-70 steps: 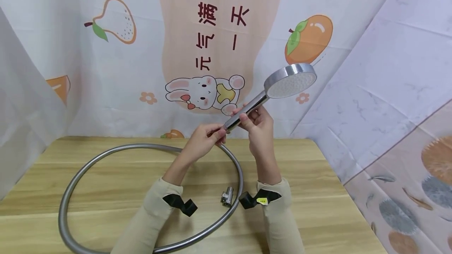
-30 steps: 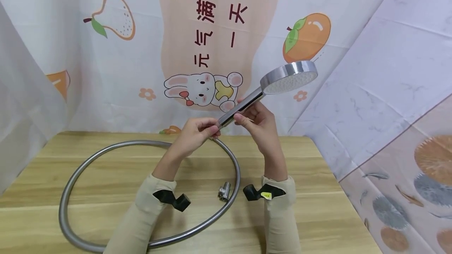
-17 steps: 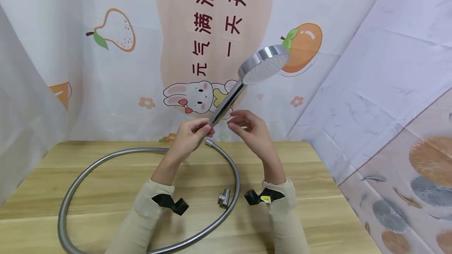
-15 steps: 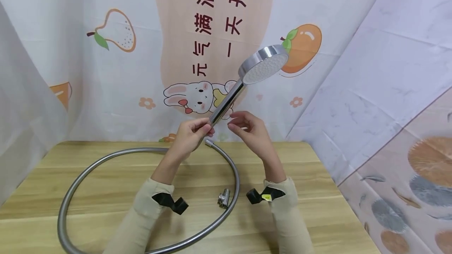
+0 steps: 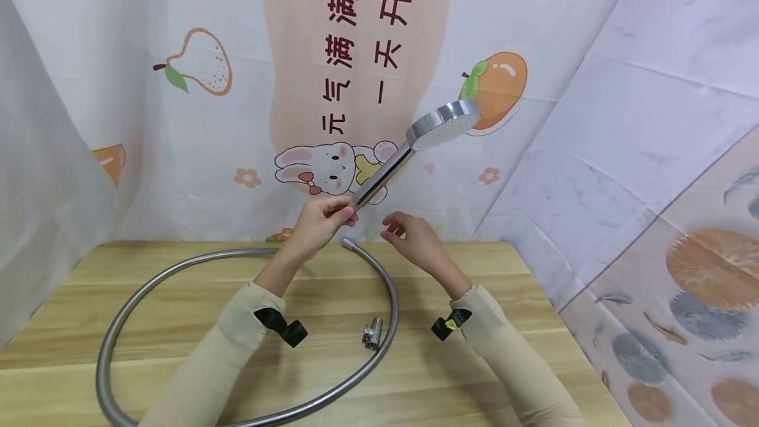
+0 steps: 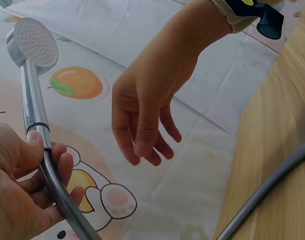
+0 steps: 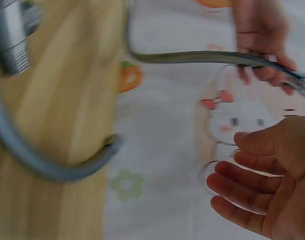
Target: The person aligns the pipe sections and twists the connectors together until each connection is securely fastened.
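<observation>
My left hand (image 5: pixel 317 221) pinches the shower hose (image 6: pixel 58 186) where its end meets the chrome handle of the shower head (image 5: pixel 443 125). The head stands tilted up to the right, its white nozzle face towards the right. In the left wrist view the hose runs down from the joint past my curled fingers. To the right of the handle hangs my right hand (image 5: pixel 415 240), apart from everything, fingers loosely bent and holding nothing. The hose's other end (image 5: pixel 348 243) sticks up at the table's back edge. Inside the hose loop lies a small chrome angle valve (image 5: pixel 372 333).
The grey hose loops widely over the wooden table (image 5: pixel 510 361). A printed white curtain (image 5: pixel 196 130) hangs close behind the table's back edge, and another patterned cloth (image 5: pixel 652 117) slopes along the right side.
My right hand has let go of the shower head's handle and moved down and right. My left hand keeps its hold; the head has shifted left and wobbled in tilt.
</observation>
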Tool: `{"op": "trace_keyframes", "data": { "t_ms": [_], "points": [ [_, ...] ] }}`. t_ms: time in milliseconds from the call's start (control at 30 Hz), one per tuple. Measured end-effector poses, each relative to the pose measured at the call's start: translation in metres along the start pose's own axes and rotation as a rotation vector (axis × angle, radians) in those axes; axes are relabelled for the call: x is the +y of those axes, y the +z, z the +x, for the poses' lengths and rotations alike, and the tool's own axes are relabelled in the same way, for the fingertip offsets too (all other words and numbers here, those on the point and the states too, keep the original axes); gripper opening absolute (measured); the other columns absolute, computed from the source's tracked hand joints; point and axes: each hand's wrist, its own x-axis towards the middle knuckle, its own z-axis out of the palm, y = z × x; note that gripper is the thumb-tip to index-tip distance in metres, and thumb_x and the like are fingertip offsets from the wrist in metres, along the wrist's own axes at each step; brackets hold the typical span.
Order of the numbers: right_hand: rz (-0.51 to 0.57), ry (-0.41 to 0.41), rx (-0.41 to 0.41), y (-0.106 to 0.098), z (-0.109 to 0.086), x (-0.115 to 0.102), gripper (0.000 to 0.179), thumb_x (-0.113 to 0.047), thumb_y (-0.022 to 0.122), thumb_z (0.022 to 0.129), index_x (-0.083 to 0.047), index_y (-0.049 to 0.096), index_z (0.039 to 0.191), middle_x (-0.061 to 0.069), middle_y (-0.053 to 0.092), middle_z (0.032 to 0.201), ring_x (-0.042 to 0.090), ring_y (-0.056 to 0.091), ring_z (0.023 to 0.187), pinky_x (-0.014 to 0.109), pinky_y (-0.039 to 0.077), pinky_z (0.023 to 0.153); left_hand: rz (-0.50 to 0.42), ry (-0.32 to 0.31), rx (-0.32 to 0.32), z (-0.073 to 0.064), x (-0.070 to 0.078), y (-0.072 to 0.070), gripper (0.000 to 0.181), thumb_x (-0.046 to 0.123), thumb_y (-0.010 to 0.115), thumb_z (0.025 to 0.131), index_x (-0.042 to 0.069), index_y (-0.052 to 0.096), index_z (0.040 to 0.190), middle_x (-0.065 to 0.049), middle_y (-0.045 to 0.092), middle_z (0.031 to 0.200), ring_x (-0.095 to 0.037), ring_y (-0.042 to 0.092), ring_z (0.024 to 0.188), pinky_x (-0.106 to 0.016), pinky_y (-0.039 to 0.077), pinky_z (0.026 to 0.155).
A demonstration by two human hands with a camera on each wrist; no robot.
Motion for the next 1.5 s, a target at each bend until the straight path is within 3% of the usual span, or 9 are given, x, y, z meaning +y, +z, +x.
{"op": "trace_keyframes", "data": {
  "t_ms": [267,533,733,933,1067,1167,1333,1500],
  "points": [
    [-0.148,-0.022,-0.091,0.027,0.008,0.024,0.026,-0.021,0.07,0.097,-0.004,0.07,0.117,0.009,0.073,0.102,0.021,0.069,0.091,0.037,0.057,0.077,0.052,-0.05,0.001,0.012,-0.007,-0.004,0.03,0.003,0.059,0.102,-0.014,0.063,0.127,-0.022,0.073,0.099,-0.004,0.068,0.078,-0.02,0.059,0.083],
    [-0.294,-0.149,-0.141,0.061,0.013,0.047,0.028,-0.017,0.072,0.095,-0.003,0.069,0.119,0.012,0.072,0.103,0.025,0.069,0.092,0.04,0.058,0.079,0.008,-0.099,0.015,0.017,-0.013,-0.009,0.034,0.001,0.059,0.101,-0.014,0.059,0.132,-0.021,0.074,0.101,-0.007,0.07,0.081,-0.018,0.058,0.083],
    [-0.386,-0.175,-0.193,0.075,0.012,0.05,0.028,-0.017,0.073,0.095,-0.001,0.069,0.118,0.013,0.072,0.101,0.026,0.07,0.089,0.039,0.058,0.075,0.062,-0.139,0.014,0.02,-0.017,-0.01,0.035,0.005,0.06,0.102,-0.009,0.06,0.134,-0.023,0.075,0.107,-0.013,0.073,0.088,-0.032,0.058,0.095],
    [-0.361,-0.129,-0.233,0.077,0.012,0.045,0.023,-0.013,0.072,0.095,0.002,0.07,0.112,0.015,0.07,0.1,0.024,0.067,0.084,0.037,0.057,0.074,0.087,-0.146,0.021,0.024,-0.026,-0.01,0.034,0.005,0.062,0.101,-0.007,0.063,0.132,-0.024,0.075,0.107,-0.006,0.069,0.081,-0.023,0.057,0.088],
    [-0.361,-0.074,-0.282,0.081,0.013,0.044,0.012,-0.015,0.073,0.095,-0.004,0.07,0.093,0.008,0.068,0.088,0.015,0.057,0.068,0.03,0.05,0.062,0.096,-0.152,0.027,0.023,-0.032,-0.009,0.032,0.005,0.063,0.1,-0.009,0.064,0.129,-0.019,0.076,0.1,-0.003,0.067,0.078,-0.032,0.057,0.093],
    [-0.388,-0.046,-0.311,0.084,0.014,0.043,0.018,-0.019,0.074,0.094,-0.008,0.067,0.082,0.003,0.063,0.079,0.012,0.048,0.061,0.026,0.042,0.055,0.099,-0.163,0.031,0.024,-0.034,-0.008,0.032,0.005,0.064,0.1,-0.008,0.065,0.129,-0.015,0.077,0.098,-0.003,0.067,0.078,-0.035,0.057,0.095],
    [-0.418,-0.043,-0.293,0.088,0.015,0.044,0.016,-0.017,0.075,0.093,-0.008,0.068,0.082,0.003,0.063,0.08,0.012,0.049,0.062,0.027,0.041,0.056,0.091,-0.144,0.035,0.025,-0.033,-0.007,0.032,0.005,0.065,0.099,-0.007,0.065,0.129,-0.018,0.077,0.101,-0.003,0.067,0.078,-0.024,0.056,0.087],
    [-0.426,-0.031,-0.29,0.089,0.014,0.043,0.013,-0.016,0.074,0.093,-0.007,0.069,0.085,0.005,0.064,0.081,0.014,0.051,0.064,0.029,0.043,0.057,0.086,-0.151,0.029,0.025,-0.032,-0.007,0.033,0.005,0.064,0.099,-0.007,0.064,0.13,-0.017,0.076,0.1,-0.002,0.067,0.077,-0.023,0.056,0.087]
  ]
}}
